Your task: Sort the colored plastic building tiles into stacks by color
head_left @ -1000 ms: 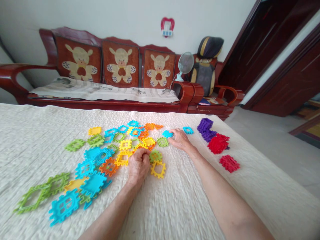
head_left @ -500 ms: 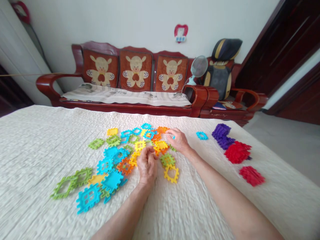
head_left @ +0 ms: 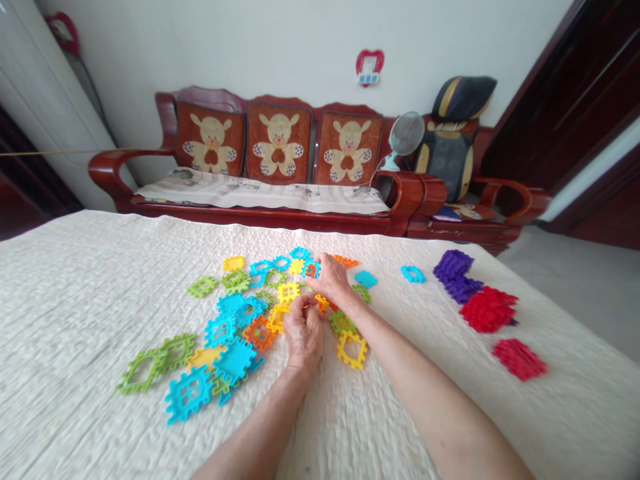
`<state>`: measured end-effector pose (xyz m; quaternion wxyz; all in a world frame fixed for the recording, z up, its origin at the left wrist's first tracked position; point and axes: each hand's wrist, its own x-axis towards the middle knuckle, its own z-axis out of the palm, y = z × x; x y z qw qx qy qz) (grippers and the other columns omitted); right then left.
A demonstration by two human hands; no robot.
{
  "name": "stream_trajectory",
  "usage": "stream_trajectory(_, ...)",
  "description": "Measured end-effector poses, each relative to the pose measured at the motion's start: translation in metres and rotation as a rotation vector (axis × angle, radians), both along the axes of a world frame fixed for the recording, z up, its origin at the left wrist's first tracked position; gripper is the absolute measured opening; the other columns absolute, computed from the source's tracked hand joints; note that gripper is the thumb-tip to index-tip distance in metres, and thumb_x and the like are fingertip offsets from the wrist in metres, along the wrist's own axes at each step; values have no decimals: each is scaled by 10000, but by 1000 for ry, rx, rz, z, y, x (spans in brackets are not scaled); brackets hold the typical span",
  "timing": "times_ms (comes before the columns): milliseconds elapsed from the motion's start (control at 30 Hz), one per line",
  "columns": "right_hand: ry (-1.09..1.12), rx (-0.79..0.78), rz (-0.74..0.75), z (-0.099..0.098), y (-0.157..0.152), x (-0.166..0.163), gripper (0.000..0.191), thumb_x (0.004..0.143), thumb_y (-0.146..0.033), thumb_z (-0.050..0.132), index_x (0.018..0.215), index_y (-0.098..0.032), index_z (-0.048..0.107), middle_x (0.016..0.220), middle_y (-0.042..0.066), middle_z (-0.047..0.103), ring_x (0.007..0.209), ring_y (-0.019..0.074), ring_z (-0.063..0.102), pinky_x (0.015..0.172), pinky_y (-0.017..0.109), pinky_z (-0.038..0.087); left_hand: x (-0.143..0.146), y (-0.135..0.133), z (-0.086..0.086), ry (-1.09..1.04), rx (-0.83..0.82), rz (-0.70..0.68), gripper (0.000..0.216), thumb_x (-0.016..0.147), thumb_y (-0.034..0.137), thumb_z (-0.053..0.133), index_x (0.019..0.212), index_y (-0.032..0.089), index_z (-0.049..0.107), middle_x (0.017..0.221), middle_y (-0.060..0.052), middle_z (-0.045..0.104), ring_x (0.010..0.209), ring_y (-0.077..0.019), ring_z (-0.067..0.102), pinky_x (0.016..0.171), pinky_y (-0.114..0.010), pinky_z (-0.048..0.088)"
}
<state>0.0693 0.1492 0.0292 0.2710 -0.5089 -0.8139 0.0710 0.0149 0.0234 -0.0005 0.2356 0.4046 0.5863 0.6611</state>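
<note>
Colourful square plastic building pieces with toothed edges lie in a loose spread on the cloth. My right hand (head_left: 331, 279) bends over the far part of the spread, its thumb and fingers at the right edge of a blue frame piece (head_left: 307, 268), with orange showing through it. Close in front, my left hand (head_left: 304, 330) has curled fingers; what they hold is hidden. Left of it are a yellow window piece (head_left: 289, 292) and an orange piece (head_left: 259, 333). Right of it lie a green piece (head_left: 341, 323) and a yellow frame (head_left: 351, 350).
Purple pieces (head_left: 454, 267) and red pieces (head_left: 487, 310) are stacked at the right, with another red stack (head_left: 520, 359) nearer. A lone blue frame (head_left: 413, 274) lies left of them. Beyond the cloth-covered table (head_left: 100, 287) stands a wooden sofa (head_left: 280, 217) with a small fan (head_left: 407, 133).
My right hand has moved left from the orange pieces to the blue frame, uncovering a solid blue piece. My left hand stays low over the pieces. The view has shifted slightly.
</note>
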Motion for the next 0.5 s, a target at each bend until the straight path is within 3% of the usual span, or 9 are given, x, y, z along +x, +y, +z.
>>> stream_trajectory(100,121,21,74,-2,-5,13,330,815,-223,644,1138,-215,576,1072,53,702,911,197,654,838,319,499,0,0,0,-2,-13,4,223,781,217,461,860,181,666,663,12,633,601,-125,584,629,-250,478)
stream_trajectory(200,173,111,96,3,-13,47,235,856,-182,559,1085,-222,597,1060,50,701,940,194,649,864,308,496,1,0,-1,-1,-36,25,230,771,242,480,861,181,682,716,-4,668,636,-135,611,661,-264,499)
stream_trajectory(333,28,238,-102,15,-23,111,293,858,-132,522,1126,-177,631,1075,120,673,1004,253,628,880,348,482,2,1,-2,-14,-78,41,254,756,278,487,860,180,697,730,-20,689,655,-154,631,681,-289,508)
stream_trajectory(433,-196,179,-297,16,-31,139,326,860,-90,500,1137,-162,655,1043,132,645,950,261,623,836,355,469,2,0,-1,-24,-86,29,271,738,305,492,856,182,703,723,-22,691,654,-164,638,670,-296,509)
stream_trajectory(500,-279,111,-335,14,-35,140,348,859,-79,505,1158,-164,661,1032,130,643,945,260,622,831,354,459,2,0,0,-21,-86,25,279,726,322,494,847,185,704,708,-19,687,633,-165,632,650,-296,504)
